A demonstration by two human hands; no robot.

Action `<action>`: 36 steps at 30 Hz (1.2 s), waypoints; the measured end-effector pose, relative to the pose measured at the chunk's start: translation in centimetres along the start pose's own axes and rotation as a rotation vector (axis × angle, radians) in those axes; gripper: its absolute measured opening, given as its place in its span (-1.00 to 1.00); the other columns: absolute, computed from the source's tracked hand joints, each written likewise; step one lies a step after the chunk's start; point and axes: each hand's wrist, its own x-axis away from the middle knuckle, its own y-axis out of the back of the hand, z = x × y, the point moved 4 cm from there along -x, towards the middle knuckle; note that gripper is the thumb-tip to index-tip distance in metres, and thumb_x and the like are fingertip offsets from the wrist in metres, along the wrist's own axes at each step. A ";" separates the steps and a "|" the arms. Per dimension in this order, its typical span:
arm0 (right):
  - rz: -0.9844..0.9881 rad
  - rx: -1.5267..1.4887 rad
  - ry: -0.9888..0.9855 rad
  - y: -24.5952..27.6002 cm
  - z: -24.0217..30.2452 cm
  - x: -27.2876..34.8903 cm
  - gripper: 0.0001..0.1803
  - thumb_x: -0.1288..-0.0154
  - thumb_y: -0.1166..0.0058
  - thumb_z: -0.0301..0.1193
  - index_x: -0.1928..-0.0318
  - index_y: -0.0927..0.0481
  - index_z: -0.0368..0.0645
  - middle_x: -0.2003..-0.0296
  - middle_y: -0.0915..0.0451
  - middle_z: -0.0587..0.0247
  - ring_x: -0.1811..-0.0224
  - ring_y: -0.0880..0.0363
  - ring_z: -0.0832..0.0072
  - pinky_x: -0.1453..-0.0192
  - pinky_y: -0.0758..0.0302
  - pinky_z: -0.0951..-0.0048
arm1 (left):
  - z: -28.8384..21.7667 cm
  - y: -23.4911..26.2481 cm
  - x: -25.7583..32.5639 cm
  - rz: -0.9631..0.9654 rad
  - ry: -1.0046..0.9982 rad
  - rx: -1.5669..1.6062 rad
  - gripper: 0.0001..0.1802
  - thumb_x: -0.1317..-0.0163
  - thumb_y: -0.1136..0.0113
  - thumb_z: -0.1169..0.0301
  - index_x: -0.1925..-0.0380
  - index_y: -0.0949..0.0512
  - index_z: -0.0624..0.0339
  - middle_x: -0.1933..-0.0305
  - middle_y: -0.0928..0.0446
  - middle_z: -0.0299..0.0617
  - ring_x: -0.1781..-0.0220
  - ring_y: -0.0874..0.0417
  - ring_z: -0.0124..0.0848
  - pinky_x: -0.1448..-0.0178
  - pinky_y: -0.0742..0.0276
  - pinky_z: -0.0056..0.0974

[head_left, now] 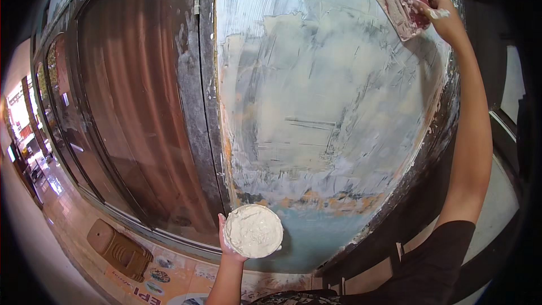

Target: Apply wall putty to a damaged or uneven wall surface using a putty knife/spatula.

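Note:
My right hand (443, 18) is raised at the upper right, its fingers closed on a dark red putty spreader (402, 11). Pale putty is smeared over the spreader's broad face, and some sticks to my fingers. The blade is at the wall panel (316, 96), which is patchy with grey, white and bluish coats; I cannot tell if its edge touches. Low in the middle, my left hand (227, 240) holds a round tub of white putty (253, 231) from below and the side. The putty's surface is rough, and the tub's walls are mostly hidden.
Left of the panel stands a dark door frame (197, 79) with a metal hinge and glass, a brown curtain (132, 96) behind it. A brown plastic stool (117, 248) is on the tiled floor near printed sheeting (158, 282). A dark, chipped post (432, 141) borders the panel's right.

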 end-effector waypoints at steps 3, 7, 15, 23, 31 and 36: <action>0.229 -0.405 -0.138 -5.5 5.4 5.0 -0.72 -0.38 -0.17 -0.34 0.14 -0.61 -0.37 0.38 -0.68 0.22 0.34 -0.62 0.58 0.17 -0.56 0.53 | 0.2 -1.0 -0.1 0.003 0.014 -0.013 -0.03 -0.30 0.30 -0.40 -0.34 -0.33 0.25 -0.40 -0.32 0.13 -0.38 -0.37 0.16 -0.41 -0.26 0.25; 0.493 -0.077 0.162 -15.9 12.1 10.9 -0.77 -0.23 -0.22 -0.35 0.19 -0.63 -0.24 0.35 -0.64 0.00 0.32 -0.62 0.27 0.18 -0.51 0.32 | 0.8 -1.5 -0.4 0.030 0.031 -0.035 0.00 -0.30 0.35 -0.41 -0.36 -0.30 0.27 -0.42 -0.28 0.14 -0.39 -0.35 0.14 -0.43 -0.25 0.21; -0.059 -0.157 0.009 -0.5 -4.2 1.2 -0.74 -0.34 -0.19 -0.34 0.10 -0.63 -0.30 0.35 -0.69 0.23 0.32 -0.63 0.55 0.17 -0.55 0.48 | 3.1 -2.3 -1.9 0.102 0.102 0.057 -0.04 -0.33 0.31 -0.37 -0.33 -0.33 0.30 -0.38 -0.34 0.15 -0.37 -0.39 0.13 -0.43 -0.27 0.19; 0.395 -0.089 0.224 -13.6 10.3 11.6 -0.77 -0.24 -0.25 -0.34 0.20 -0.62 -0.24 0.41 -0.61 0.09 0.30 -0.61 0.29 0.18 -0.50 0.31 | 2.7 -2.8 -1.5 0.106 0.072 0.081 -0.04 -0.32 0.32 -0.39 -0.35 -0.32 0.25 -0.40 -0.32 0.15 -0.38 -0.36 0.16 -0.43 -0.24 0.24; -0.015 0.017 -0.040 -3.5 -1.3 2.6 -0.72 -0.37 -0.19 -0.32 0.14 -0.64 -0.33 0.39 -0.67 0.25 0.36 -0.57 0.61 0.24 -0.50 0.52 | 3.9 -3.2 -3.0 0.077 0.087 -0.005 -0.06 -0.34 0.33 -0.36 -0.33 -0.34 0.27 -0.38 -0.34 0.15 -0.37 -0.39 0.14 -0.43 -0.26 0.21; 0.022 -0.329 0.024 -2.9 1.5 4.3 -0.69 -0.35 -0.22 -0.28 0.12 -0.64 -0.30 0.29 -0.70 0.23 0.29 -0.63 0.55 0.19 -0.53 0.48 | 2.9 -3.5 -2.0 0.076 0.015 -0.028 -0.07 -0.35 0.32 -0.35 -0.32 -0.35 0.27 -0.38 -0.35 0.15 -0.37 -0.39 0.13 -0.43 -0.26 0.20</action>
